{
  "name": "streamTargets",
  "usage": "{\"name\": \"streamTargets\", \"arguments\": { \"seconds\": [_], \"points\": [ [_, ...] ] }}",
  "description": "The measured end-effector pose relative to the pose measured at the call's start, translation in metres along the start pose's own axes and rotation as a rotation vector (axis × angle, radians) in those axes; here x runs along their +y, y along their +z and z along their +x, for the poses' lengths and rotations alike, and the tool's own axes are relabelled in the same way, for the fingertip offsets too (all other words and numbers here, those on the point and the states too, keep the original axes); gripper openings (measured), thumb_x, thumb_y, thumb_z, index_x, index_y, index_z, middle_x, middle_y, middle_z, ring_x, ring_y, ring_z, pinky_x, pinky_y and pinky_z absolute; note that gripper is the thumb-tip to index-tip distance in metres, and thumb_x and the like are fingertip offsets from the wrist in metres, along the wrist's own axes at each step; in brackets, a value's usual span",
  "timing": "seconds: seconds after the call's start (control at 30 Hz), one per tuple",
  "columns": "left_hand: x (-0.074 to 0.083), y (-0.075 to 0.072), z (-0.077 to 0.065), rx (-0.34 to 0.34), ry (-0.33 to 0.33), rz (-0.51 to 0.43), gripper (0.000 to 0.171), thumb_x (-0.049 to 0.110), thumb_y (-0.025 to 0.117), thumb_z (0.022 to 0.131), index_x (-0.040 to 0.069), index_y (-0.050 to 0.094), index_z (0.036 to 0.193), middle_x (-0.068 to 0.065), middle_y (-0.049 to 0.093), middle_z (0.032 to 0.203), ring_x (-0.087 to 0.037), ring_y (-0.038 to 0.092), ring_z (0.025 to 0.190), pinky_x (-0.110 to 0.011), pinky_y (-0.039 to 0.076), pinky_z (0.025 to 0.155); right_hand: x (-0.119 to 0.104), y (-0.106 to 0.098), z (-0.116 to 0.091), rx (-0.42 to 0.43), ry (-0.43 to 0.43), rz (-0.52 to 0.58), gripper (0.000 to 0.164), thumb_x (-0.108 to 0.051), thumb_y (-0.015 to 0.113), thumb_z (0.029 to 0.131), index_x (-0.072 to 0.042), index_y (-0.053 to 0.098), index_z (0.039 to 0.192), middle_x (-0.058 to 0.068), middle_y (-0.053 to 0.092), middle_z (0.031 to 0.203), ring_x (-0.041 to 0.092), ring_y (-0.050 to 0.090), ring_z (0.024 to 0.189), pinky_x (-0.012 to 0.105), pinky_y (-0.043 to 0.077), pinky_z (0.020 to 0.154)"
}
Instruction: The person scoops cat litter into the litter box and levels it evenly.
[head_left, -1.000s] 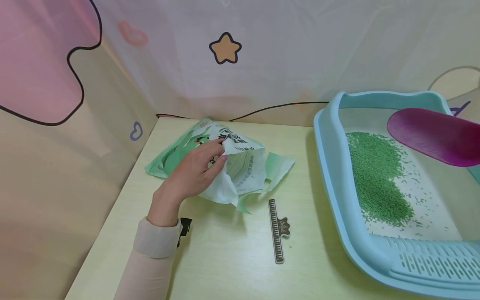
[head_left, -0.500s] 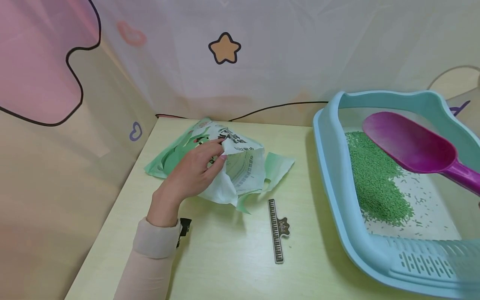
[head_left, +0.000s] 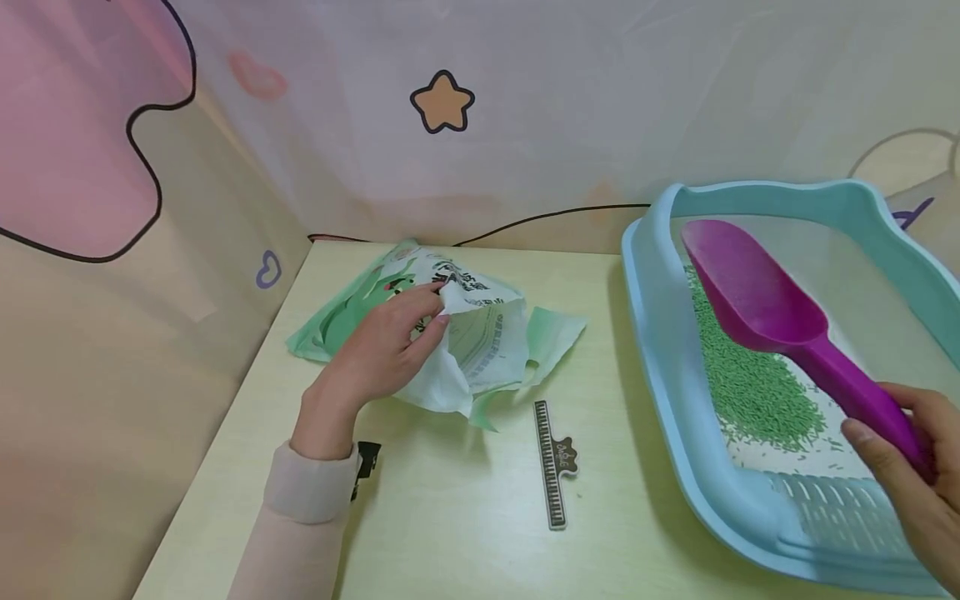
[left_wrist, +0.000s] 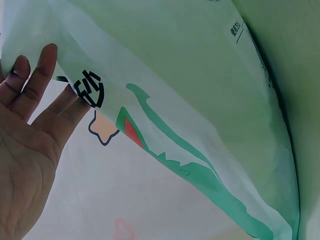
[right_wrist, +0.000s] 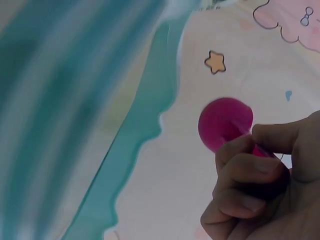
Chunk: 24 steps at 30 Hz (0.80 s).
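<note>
A green and white printed plastic bag (head_left: 491, 333) lies at the back left of the table, its torn mouth facing right. My left hand (head_left: 378, 346) pinches the upper edge of that mouth and keeps it raised; in the left wrist view the fingers (left_wrist: 41, 82) hold the edge of the bag (left_wrist: 180, 85). On the right, my right hand (head_left: 918, 467) grips the handle of a magenta scoop (head_left: 757, 292). The scoop hangs over the light-blue litter tray (head_left: 667, 400), its bowl pointing up and left; no pellets show in it. Green litter pellets (head_left: 765, 396) lie heaped inside the tray.
A dark, comb-like bag clip (head_left: 552, 467) lies on the pale table (head_left: 450, 517) between bag and tray. A small black object (head_left: 367, 458) is partly hidden beside the left sleeve. A patterned cloth (head_left: 540, 125) rises behind the table and along the left.
The scoop has moved left over the tray, and my right hand has come into view on its handle. My left hand and the bag have stayed nearly still.
</note>
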<state>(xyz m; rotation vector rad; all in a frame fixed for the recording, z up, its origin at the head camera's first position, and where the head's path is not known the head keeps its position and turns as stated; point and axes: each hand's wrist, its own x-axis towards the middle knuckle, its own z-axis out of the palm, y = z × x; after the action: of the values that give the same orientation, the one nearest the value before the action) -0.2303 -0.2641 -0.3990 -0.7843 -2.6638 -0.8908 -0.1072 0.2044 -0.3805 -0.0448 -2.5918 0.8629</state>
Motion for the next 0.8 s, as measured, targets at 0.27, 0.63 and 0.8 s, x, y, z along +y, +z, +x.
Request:
{"name": "streamTargets", "arguments": {
  "seconds": [0.27, 0.63, 0.8],
  "points": [
    [0.002, 0.004, 0.000, 0.005, 0.011, -0.007, 0.023, 0.017, 0.048, 0.108, 0.011, 0.047, 0.085, -0.010, 0.046, 0.082, -0.024, 0.059, 0.091, -0.033, 0.039, 0.076, -0.027, 0.018, -0.033, -0.216, 0.008, -0.208, 0.045, -0.031, 0.059, 0.106, -0.006, 0.045, 0.140, 0.003, 0.042, 0.065, 0.009, 0.032, 0.047, 0.025, 0.026, 0.046],
    [0.001, 0.006, 0.000, 0.010, 0.027, 0.003, 0.024, 0.016, 0.047, 0.108, 0.013, 0.046, 0.084, -0.006, 0.041, 0.079, -0.021, 0.055, 0.087, -0.032, 0.039, 0.077, -0.048, 0.067, -0.079, -0.130, -0.081, -0.166, 0.035, -0.028, 0.067, 0.099, -0.017, 0.054, 0.129, -0.012, 0.032, 0.055, 0.000, 0.025, 0.045, 0.026, 0.021, 0.044],
    [0.000, 0.006, 0.002, 0.018, 0.039, 0.012, 0.025, 0.015, 0.048, 0.107, 0.013, 0.044, 0.083, -0.006, 0.040, 0.079, -0.023, 0.050, 0.081, -0.031, 0.037, 0.073, -0.051, 0.086, -0.096, -0.151, -0.076, -0.187, 0.036, -0.034, 0.070, 0.097, -0.019, 0.055, 0.126, -0.014, 0.031, 0.054, 0.001, 0.026, 0.045, 0.025, 0.022, 0.045]
  ]
}}
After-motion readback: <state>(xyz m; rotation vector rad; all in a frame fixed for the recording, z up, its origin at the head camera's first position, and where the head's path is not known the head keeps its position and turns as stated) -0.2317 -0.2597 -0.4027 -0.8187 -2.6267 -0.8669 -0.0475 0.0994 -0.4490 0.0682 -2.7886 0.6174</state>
